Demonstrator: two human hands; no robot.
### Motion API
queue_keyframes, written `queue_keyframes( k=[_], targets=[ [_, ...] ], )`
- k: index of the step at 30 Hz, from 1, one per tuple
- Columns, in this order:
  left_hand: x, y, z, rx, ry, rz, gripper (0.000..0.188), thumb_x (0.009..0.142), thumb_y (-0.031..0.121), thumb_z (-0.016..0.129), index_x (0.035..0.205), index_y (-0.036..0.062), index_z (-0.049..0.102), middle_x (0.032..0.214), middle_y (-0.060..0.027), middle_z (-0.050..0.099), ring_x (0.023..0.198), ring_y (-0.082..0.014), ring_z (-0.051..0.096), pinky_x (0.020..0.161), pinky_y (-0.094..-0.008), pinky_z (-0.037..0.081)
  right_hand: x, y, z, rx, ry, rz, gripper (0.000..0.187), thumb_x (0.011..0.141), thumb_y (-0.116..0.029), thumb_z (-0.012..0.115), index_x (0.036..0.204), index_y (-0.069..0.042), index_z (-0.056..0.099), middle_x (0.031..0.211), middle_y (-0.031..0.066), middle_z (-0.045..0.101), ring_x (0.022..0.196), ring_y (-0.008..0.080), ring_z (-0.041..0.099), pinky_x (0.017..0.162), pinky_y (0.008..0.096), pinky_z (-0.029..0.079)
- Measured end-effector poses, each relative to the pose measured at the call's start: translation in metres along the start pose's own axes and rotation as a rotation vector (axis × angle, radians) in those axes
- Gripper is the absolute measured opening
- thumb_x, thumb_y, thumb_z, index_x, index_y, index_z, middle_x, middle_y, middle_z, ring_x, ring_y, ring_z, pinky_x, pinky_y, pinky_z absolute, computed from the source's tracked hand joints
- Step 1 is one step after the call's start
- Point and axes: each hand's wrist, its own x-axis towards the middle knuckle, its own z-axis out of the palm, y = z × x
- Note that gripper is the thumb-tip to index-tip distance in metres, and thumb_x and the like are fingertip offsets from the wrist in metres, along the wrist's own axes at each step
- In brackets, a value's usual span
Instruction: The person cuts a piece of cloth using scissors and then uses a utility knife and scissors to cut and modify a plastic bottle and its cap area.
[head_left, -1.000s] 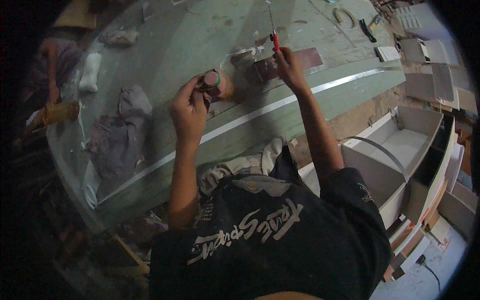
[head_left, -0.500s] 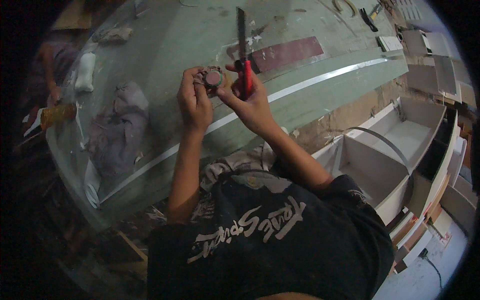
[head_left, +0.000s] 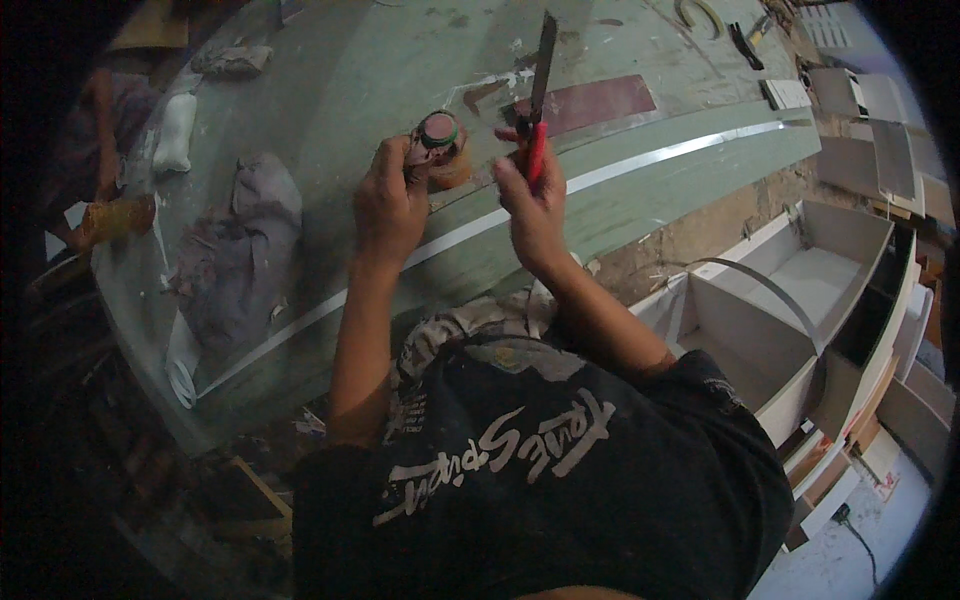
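Observation:
My left hand (head_left: 390, 205) is closed around a small bottle (head_left: 452, 172) with a yellowish-brown body. Its round reddish cap (head_left: 439, 127) has a green rim and faces up. To the right, my right hand (head_left: 538, 215) grips a red-handled tool (head_left: 538, 150) whose long dark blade (head_left: 544, 70) points away from me. The hands are apart, both above the green worktable (head_left: 340, 130). A long white strip (head_left: 620, 170) runs across the table beneath my wrists. Just beyond the tool lies a flat dark red piece (head_left: 605, 103).
A crumpled grey cloth (head_left: 245, 250) and a white bundle (head_left: 176, 133) lie on the left. An amber roll (head_left: 120, 216) sits at the table's left edge, near another person's arm (head_left: 103, 130). White open boxes (head_left: 750, 355) stand at right. Pliers (head_left: 745, 42) lie at the far right.
My hands have drawn apart. The right hand has moved right with the red-handled tool, while the bottle in my left hand has risen slightly and shows its cap and body more plainly.

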Motion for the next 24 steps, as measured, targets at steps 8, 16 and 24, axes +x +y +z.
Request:
queue_keyframes(
  k=[8, 16, 24],
  targets=[
    [-0.024, 0.005, 0.022, -0.503, 0.185, -0.265, 0.025, 0.093, 0.012, 0.064, 0.112, -0.0011, 0.054, 0.097, -0.0127, 0.066, 0.089, -0.0197, 0.067, 0.077, -0.032, 0.053, -0.036, -0.014, 0.001, -0.17, -0.289, 0.119, 0.035, 0.104, -0.034, 0.037, 0.104, -0.002, 0.05, 0.079, 0.0107, 0.053, 0.073, 0.0188, 0.048, 0.067, 0.0342, 0.041],
    [-0.024, 0.015, 0.002, -0.377, 0.187, -0.145, 0.022, 0.09, 0.009, 0.068, 0.108, 0.0004, 0.059, 0.096, -0.011, 0.067, 0.088, -0.0202, 0.067, 0.077, -0.0313, 0.053, -0.028, -0.001, 0.01, -0.123, -0.366, 0.217, 0.037, 0.104, -0.037, 0.037, 0.096, -0.003, 0.049, 0.076, 0.0045, 0.048, 0.069, 0.0133, 0.043, 0.062, 0.0302, 0.038],
    [-0.014, 0.027, -0.029, -0.058, 0.28, 0.077, 0.019, 0.073, 0.001, 0.078, 0.09, 0.0047, 0.071, 0.09, -0.0082, 0.07, 0.083, -0.0233, 0.068, 0.074, -0.0334, 0.054, -0.037, -0.001, 0.021, -0.235, -0.32, 0.242, 0.04, 0.104, -0.038, 0.037, 0.095, -0.001, 0.051, 0.072, 0.0101, 0.051, 0.066, 0.019, 0.047, 0.062, 0.0374, 0.041]
  ],
)
